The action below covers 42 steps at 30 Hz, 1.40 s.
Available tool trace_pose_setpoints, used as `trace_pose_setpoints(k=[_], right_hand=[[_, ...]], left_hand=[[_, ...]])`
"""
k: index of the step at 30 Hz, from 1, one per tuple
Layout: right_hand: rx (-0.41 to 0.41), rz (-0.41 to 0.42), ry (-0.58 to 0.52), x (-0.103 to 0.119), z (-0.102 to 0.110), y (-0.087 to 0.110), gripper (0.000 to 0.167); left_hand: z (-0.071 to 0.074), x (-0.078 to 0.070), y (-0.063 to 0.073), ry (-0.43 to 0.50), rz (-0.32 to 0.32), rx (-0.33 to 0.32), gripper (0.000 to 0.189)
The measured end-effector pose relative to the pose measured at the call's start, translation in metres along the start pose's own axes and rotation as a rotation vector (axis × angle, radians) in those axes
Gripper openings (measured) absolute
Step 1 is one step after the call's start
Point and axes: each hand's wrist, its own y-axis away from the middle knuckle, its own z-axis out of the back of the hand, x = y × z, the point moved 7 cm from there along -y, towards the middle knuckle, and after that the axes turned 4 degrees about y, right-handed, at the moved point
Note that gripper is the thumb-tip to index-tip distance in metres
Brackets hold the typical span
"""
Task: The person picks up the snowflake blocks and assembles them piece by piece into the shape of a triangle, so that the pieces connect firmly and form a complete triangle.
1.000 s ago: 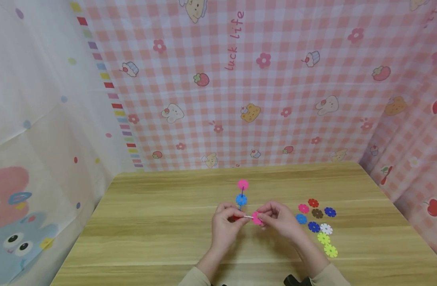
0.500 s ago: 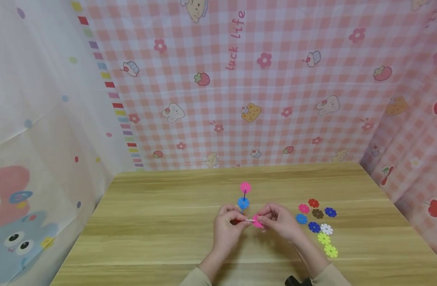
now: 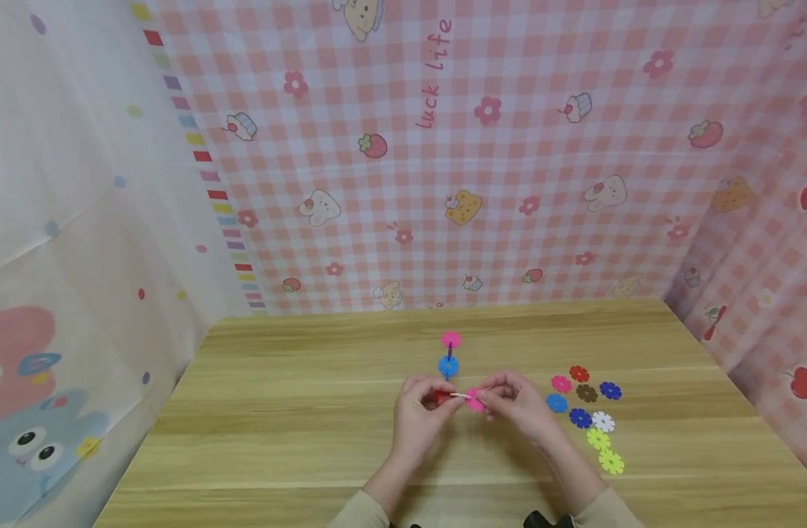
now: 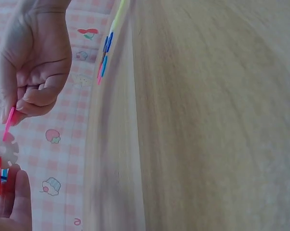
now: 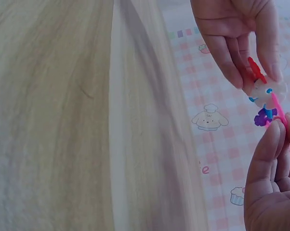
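My left hand (image 3: 417, 419) pinches a chain of notched interlocking discs by its near end, where a red disc (image 3: 440, 397) and a white disc (image 5: 276, 92) meet. From there the chain runs away from me through a light blue disc (image 3: 447, 366) and a purple disc (image 3: 450, 352) to a pink disc (image 3: 451, 339) at the far end. Between thumb and fingers, my right hand (image 3: 519, 407) holds another pink disc (image 4: 9, 124). Its edge meets the white disc's edge, the two planes crossing. Fingers partly cover the red disc.
Right of my hands, several loose discs lie on the wooden table (image 3: 278, 411), including a red disc (image 3: 579, 374), a brown disc (image 3: 586, 393), a white disc (image 3: 603, 422) and a yellow disc (image 3: 611, 462). A checked cloth (image 3: 403, 191) hangs behind the table.
The chain dips slightly toward me, then rises back, and its purple disc now shows a little more broadly. Both hands keep their grips; the loose discs stay put.
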Motion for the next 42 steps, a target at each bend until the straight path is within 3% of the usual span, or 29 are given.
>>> trace_pose_setpoints(k=[6,13,20,27,31,36,40,42], right_hand=[[-0.088,-0.034,-0.050,-0.003,0.009,-0.002,0.022],[-0.106,-0.065,-0.125,-0.001,0.010,-0.004,0.014],[0.025,-0.052,-0.269,0.005,-0.005,-0.003,0.022],[0.124,-0.051,-0.372,0.008,-0.017,0.000,0.020],[0.152,-0.059,-0.380,0.007,-0.020,0.000,0.017],[0.161,-0.037,-0.357,0.006,-0.020,0.000,0.013],[0.130,-0.009,-0.234,0.002,-0.011,0.001,0.010],[0.104,-0.005,-0.145,0.000,-0.003,0.003,0.016]], left_hand=[[0.005,0.002,0.000,0.128,0.054,0.018,0.039],[0.003,0.009,0.001,0.119,0.095,0.089,0.036],[-0.005,0.008,0.002,0.146,0.111,0.133,0.038],[-0.011,0.005,0.002,0.278,0.071,0.187,0.041],[-0.012,0.002,0.003,0.321,0.056,0.207,0.040],[-0.012,0.004,0.002,0.329,0.081,0.203,0.038],[-0.012,0.008,0.002,0.328,0.115,0.195,0.037],[-0.011,0.009,0.002,0.325,0.125,0.194,0.037]])
